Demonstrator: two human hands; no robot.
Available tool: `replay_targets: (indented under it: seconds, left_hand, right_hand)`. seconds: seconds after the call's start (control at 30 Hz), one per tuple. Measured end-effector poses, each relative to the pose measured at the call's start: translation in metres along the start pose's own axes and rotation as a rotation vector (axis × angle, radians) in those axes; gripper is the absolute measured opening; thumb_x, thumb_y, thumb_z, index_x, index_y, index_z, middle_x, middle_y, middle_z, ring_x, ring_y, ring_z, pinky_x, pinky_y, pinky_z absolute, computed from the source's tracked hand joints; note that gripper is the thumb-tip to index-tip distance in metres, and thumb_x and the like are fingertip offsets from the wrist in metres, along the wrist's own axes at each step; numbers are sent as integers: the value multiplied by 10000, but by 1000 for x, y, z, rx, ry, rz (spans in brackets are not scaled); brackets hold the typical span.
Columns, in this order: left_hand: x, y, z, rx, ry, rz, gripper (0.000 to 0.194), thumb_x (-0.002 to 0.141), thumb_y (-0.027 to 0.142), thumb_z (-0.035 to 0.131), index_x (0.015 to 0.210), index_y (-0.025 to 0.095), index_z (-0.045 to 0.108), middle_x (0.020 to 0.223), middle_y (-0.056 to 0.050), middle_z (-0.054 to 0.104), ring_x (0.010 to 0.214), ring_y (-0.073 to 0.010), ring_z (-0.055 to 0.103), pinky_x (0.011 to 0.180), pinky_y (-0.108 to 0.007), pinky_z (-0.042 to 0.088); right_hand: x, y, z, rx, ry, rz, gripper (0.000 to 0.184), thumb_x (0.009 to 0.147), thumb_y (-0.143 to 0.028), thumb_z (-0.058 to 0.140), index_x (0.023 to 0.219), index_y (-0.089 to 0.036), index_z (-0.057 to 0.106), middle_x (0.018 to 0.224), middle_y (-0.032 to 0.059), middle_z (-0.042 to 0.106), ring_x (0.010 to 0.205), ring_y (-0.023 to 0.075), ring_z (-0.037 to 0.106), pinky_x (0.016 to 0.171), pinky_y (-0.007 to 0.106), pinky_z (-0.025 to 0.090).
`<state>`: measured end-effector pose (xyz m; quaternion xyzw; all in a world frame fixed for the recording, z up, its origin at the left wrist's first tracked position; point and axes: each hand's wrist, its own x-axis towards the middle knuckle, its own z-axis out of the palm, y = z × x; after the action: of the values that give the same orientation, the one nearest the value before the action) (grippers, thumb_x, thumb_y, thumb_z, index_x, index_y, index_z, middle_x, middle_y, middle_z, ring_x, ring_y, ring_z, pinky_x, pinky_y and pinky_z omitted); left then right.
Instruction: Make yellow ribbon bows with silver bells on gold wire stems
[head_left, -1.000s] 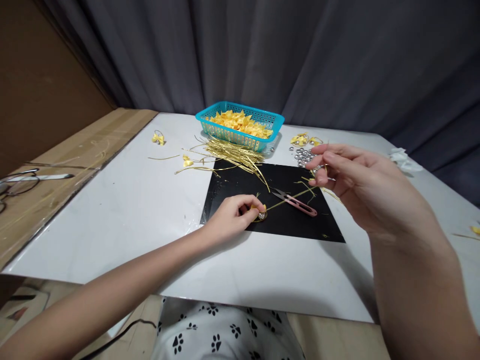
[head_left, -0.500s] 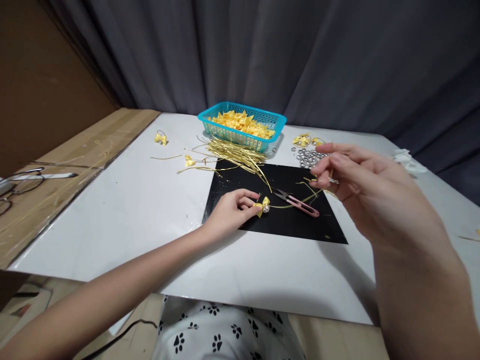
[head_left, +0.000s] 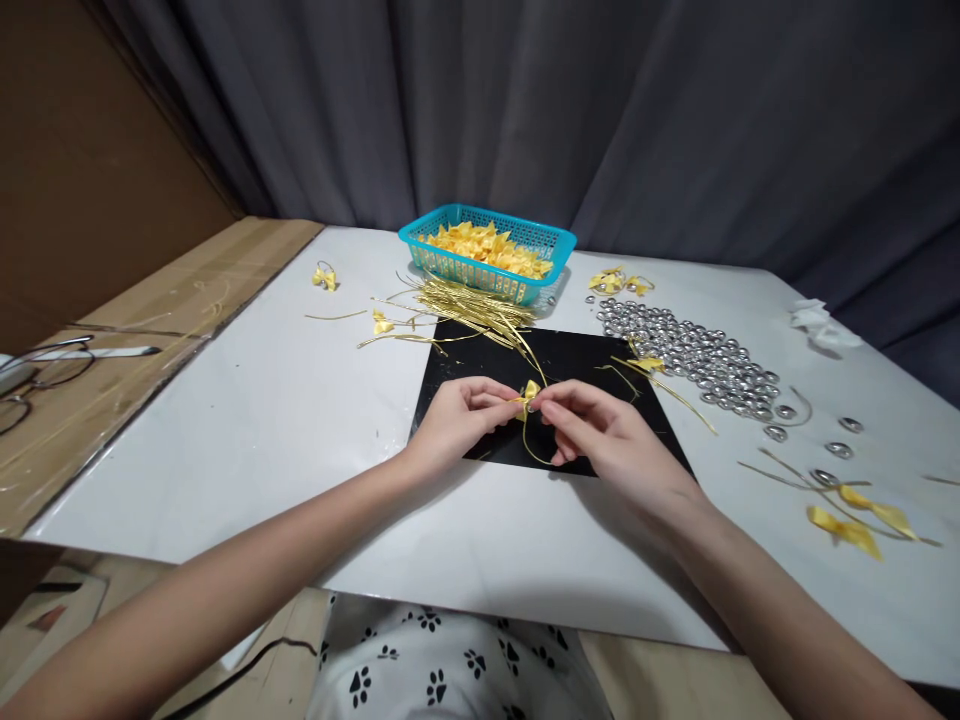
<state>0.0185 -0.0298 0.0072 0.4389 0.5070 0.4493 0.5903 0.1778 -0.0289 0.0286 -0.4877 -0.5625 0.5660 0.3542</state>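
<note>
Yellow satin shows between the two hands near the middle of the frame, where a small yellow bow (head_left: 531,388) is held above a black sheet (head_left: 465,365). The left hand (head_left: 454,422) pinches the bow's left side between thumb and forefinger. The right hand (head_left: 619,440) pinches at its right side, thumb and forefinger pressed together, its fingertips hiding exactly how much ribbon lies between them. A thin gold cord (head_left: 528,448) loops down from the bow towards the right hand's lower fingers.

Just above the sheet, a bundle of gold cords (head_left: 476,306) lies partly over its top edge, near a turquoise basket (head_left: 409,236) filled with yellow bows (head_left: 484,247) at upper centre. Silver beads (head_left: 690,355) spread across the right of the frame, beside the sheet. At lower right, two loose ribbon bows (head_left: 844,530) rest among cord pieces on the white tabletop (head_left: 247,430). Eyeglasses (head_left: 64,365) lie on cardboard (head_left: 165,385) at the left edge.
</note>
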Motion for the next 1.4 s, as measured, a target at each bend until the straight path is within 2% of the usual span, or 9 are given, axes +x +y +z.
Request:
replay_targets:
  seconds: [0.13, 0.27, 0.4, 0.63, 0.93, 1.2, 1.33, 1.4]
  left_hand:
    - [0, -1, -1, -8, -18, 31, 68, 703, 186, 676, 730, 132, 644, 671, -8, 639, 610, -90, 553, 589, -223, 398]
    - [-1, 2, 0, -62, -19, -26, 44, 689, 145, 680, 689, 131, 638, 650, -3, 643, 605, -87, 557, 645, -239, 428]
    - [-1, 4, 0, -142, -23, -91, 41, 686, 133, 681, 718, 134, 656, 695, -13, 671, 633, -96, 580, 727, -273, 448]
    - [-1, 1, -3, -190, -61, -106, 52, 696, 116, 670, 741, 141, 668, 720, -15, 676, 658, -94, 596, 765, -275, 449]
    - [0, 1, -2, -181, -76, -144, 66, 675, 129, 686, 737, 146, 668, 703, -16, 668, 654, -92, 585, 727, -261, 438]
    - [-3, 4, -3, -202, -100, -178, 86, 666, 117, 673, 740, 148, 702, 706, -22, 674, 658, -97, 580, 761, -274, 434]
    - [-2, 5, -3, -166, -109, -182, 70, 679, 129, 653, 737, 154, 684, 692, -16, 651, 659, -98, 567, 708, -261, 426]
    - [0, 6, -4, -87, -74, -149, 57, 692, 137, 625, 730, 155, 664, 693, -12, 632, 650, -105, 553, 645, -252, 413]
  right_hand:
    - [-2, 6, 7, -31, 71, -7, 277, 680, -377, 700, 818, -141, 656, 693, 23, 636, 532, 88, 560, 540, 231, 488]
    - [-3, 8, 11, 21, 146, 16, 302, 628, -378, 740, 780, -133, 649, 689, 44, 666, 565, 122, 620, 589, 259, 520]
    - [-3, 10, 13, 40, 161, 34, 277, 611, -347, 754, 755, -139, 642, 661, 31, 658, 543, 111, 611, 573, 248, 522]
    - [-4, 9, 15, 26, 176, 11, 235, 636, -313, 734, 754, -142, 624, 644, 14, 635, 524, 93, 578, 549, 229, 505]
    - [-4, 10, 16, 22, 165, -5, 207, 670, -303, 701, 755, -140, 605, 647, 8, 621, 518, 85, 569, 536, 217, 479]
    - [-4, 15, 18, -11, 198, -21, 224, 709, -339, 670, 768, -140, 584, 663, 13, 613, 525, 86, 564, 532, 218, 467]
    - [-5, 15, 19, -13, 193, -34, 256, 699, -371, 678, 761, -145, 576, 657, 9, 601, 517, 87, 554, 515, 219, 460]
    - [-4, 11, 15, 16, 168, -43, 264, 701, -382, 676, 764, -151, 568, 632, -7, 584, 491, 78, 533, 502, 215, 461]
